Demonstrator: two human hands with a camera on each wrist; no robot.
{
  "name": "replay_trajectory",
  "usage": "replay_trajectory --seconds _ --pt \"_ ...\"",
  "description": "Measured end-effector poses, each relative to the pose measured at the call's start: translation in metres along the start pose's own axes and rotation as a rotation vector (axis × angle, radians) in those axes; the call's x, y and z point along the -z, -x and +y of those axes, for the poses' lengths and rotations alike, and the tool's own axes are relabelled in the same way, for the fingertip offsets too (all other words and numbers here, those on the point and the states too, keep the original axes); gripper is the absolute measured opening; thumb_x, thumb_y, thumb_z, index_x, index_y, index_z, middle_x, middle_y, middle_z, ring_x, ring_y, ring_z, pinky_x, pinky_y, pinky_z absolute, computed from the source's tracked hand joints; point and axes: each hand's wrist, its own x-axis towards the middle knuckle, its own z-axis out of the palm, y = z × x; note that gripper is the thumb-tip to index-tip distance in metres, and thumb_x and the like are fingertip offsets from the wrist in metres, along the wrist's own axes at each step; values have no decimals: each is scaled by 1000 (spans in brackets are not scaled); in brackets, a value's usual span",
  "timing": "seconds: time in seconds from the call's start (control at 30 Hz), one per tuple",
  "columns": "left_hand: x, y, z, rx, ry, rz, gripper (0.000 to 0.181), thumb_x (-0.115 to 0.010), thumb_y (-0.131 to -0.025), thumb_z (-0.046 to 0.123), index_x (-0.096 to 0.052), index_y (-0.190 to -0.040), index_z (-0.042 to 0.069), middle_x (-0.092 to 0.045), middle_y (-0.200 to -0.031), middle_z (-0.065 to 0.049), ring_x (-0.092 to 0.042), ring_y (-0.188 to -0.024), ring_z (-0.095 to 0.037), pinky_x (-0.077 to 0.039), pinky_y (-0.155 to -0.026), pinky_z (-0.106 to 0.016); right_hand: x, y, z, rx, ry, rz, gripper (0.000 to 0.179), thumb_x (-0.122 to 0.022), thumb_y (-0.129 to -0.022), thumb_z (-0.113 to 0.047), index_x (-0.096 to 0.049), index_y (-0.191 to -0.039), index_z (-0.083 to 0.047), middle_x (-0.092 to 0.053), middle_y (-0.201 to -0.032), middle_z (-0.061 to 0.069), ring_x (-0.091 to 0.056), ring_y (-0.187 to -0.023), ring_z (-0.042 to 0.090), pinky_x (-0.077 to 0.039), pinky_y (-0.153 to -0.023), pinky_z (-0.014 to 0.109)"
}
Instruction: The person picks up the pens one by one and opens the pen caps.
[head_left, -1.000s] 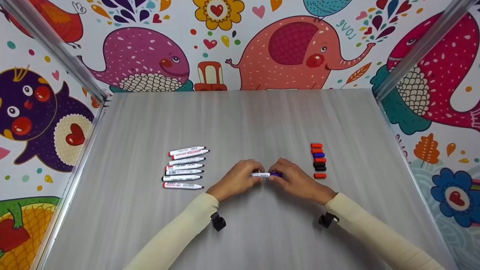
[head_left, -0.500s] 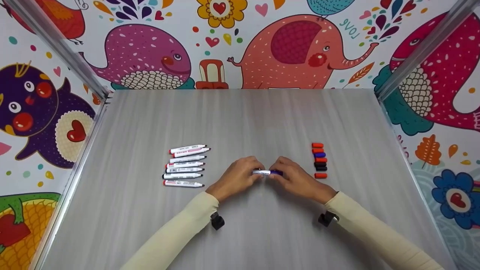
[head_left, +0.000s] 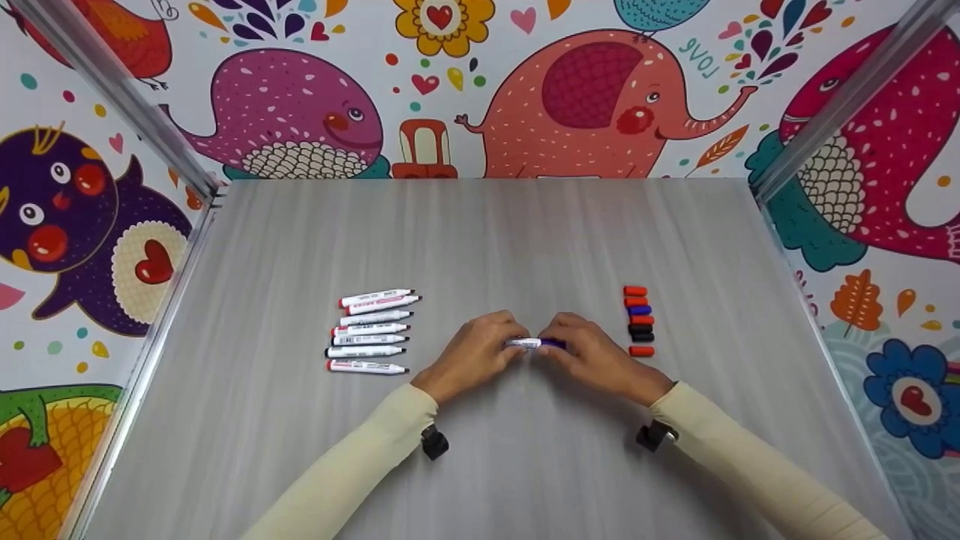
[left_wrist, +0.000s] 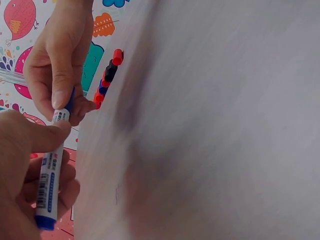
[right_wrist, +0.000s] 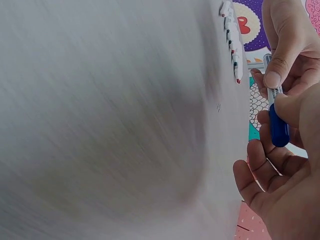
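Between my two hands, above the middle of the table, is a white marker with a blue cap (right_wrist: pixel 279 127) and a blue end plug. My left hand (head_left: pixel 480 349) grips its white barrel (left_wrist: pixel 51 172), thumb along the side and fingers curled beneath. My right hand (head_left: pixel 592 356) pinches the capped end with thumb and forefinger; its other fingers are loosely bent in the right wrist view. The cap sits on the barrel. To my left lies a column of several uncapped white markers (head_left: pixel 367 340), tips pointing right. Right of my right hand is a column of loose caps (head_left: pixel 639 320).
The caps are red, black and blue, the lowest red cap (head_left: pixel 641 351) a little apart. A grey wood-grain table (head_left: pixel 480 247) lies under everything. Patterned walls (head_left: pixel 585 105) with cartoon animals and metal posts (head_left: pixel 847 97) edge its back and sides.
Since a second ago the marker appears slightly higher in view and turned a little about its length. Both hands keep their hold; the loose markers and caps stay put.
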Motion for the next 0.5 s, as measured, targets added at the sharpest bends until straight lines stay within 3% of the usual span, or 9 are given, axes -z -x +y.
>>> replay_trajectory --seconds 0.2,0.5 --pt "1 0 2 -4 -2 1 11 -85 -97 8 -85 -108 7 -73 -99 -3 -67 -87 -15 -58 -78 -33 2 1 0 27 -4 11 10 -75 -107 -16 -82 -112 -12 -69 -102 -5 -60 -94 12 -55 -81 31" --pt "5 0 5 -6 25 -11 8 -83 -98 7 -86 -106 7 -72 -95 -3 -64 -83 -13 -57 -75 -31 1 1 4 170 57 72 12 -78 -102 -7 -84 -113 -8 -72 -96 0 -60 -89 15 -54 -75 31"
